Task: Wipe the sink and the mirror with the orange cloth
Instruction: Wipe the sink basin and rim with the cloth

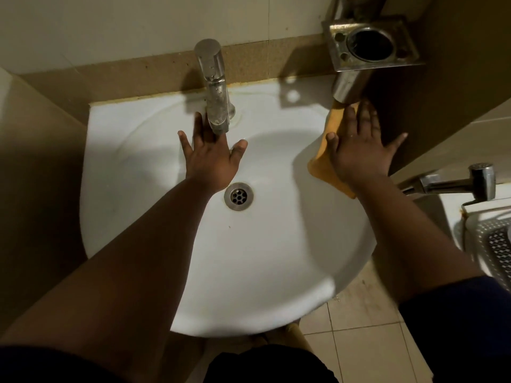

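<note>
A white sink fills the middle of the view, with a metal drain at its centre. My right hand lies flat with spread fingers on the orange cloth, pressing it against the sink's right rim. My left hand reaches into the basin with fingers straight and spread, its fingertips under the spout of the chrome tap. It holds nothing. The mirror is out of view.
A metal toothbrush holder juts from the wall above the sink's back right corner. A chrome spray head and a perforated white basket sit at the right. Tiled floor shows below the sink's front edge.
</note>
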The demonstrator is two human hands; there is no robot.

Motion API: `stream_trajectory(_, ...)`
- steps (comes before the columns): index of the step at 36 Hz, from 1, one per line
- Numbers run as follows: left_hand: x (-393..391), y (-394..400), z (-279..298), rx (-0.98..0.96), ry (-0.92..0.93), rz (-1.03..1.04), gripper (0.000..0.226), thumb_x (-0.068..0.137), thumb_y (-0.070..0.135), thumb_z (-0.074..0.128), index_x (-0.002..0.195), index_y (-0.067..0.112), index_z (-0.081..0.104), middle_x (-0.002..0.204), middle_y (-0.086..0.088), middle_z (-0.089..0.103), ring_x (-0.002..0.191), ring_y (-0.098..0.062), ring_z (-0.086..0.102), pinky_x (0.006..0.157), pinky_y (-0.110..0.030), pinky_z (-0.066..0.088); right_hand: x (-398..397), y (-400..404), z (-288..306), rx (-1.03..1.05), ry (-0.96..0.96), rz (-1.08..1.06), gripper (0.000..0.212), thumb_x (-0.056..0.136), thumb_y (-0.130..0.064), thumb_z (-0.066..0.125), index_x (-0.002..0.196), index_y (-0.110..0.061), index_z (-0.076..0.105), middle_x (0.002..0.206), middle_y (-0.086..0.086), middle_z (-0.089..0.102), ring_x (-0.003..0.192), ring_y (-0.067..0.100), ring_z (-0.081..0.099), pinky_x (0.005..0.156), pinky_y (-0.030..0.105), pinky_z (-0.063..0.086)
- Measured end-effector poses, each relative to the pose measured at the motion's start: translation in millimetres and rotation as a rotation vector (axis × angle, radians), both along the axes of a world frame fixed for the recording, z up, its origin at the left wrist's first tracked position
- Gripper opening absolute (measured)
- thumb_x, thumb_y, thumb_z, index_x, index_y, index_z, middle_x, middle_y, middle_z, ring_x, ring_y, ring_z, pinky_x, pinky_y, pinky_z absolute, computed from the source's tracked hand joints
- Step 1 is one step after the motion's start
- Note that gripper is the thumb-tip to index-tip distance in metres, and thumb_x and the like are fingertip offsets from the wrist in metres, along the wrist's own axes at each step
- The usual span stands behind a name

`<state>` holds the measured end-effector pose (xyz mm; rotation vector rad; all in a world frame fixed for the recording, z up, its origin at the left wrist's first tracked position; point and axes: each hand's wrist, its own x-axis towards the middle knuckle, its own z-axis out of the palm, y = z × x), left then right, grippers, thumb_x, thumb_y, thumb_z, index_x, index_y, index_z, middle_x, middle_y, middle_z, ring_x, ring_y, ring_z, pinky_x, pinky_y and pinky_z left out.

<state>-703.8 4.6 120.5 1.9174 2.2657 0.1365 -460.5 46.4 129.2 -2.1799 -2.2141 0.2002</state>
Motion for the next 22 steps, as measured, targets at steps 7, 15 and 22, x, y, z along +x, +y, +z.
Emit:
stream_trajectory(7, 4.8, -1.0, 2.6, -0.004, -0.006, 0.017, 0.074, 0.096, 0.053, 0.023, 0.148, 0.010, -0.008, 0.157, -0.013, -0.009, 0.145, -0.030, -0.012, 0.111, -0.056, -0.010, 1.4, -3.2, 2.3, -0.019, 0.001, 0.004, 0.064, 0.098, -0.045, 0.024, 0.152, -0.017, 0.001, 0.160, 0.007, -0.004, 0.147, 0.023, -0.002, 0.106, 0.070, 0.001)
stream_trajectory(15, 36.5, -12.6, 2.3, -0.025, -0.005, 0.034, 0.078, 0.094, 0.056, 0.022, 0.148, 0.006, -0.005, 0.157, -0.015, -0.005, 0.145, -0.032, -0.009, 0.111, -0.057, -0.009, 5.6, -8.5, 7.9, -0.096, -0.019, 0.019, 0.067, 0.099, -0.044, 0.026, 0.151, -0.017, -0.007, 0.159, 0.006, -0.012, 0.146, 0.025, -0.007, 0.108, 0.069, 0.002)
stream_trajectory(22, 91.4, -22.0, -1.5, -0.089, -0.047, -0.099, 0.075, 0.094, 0.056, 0.016, 0.148, 0.011, -0.008, 0.155, -0.011, -0.021, 0.142, -0.027, -0.023, 0.110, -0.056, -0.014, 21.7, -52.4, 8.8, -0.162, -0.008, -0.003, 0.067, 0.100, -0.038, 0.028, 0.150, -0.017, -0.012, 0.158, 0.007, -0.016, 0.146, 0.025, -0.008, 0.108, 0.069, 0.003)
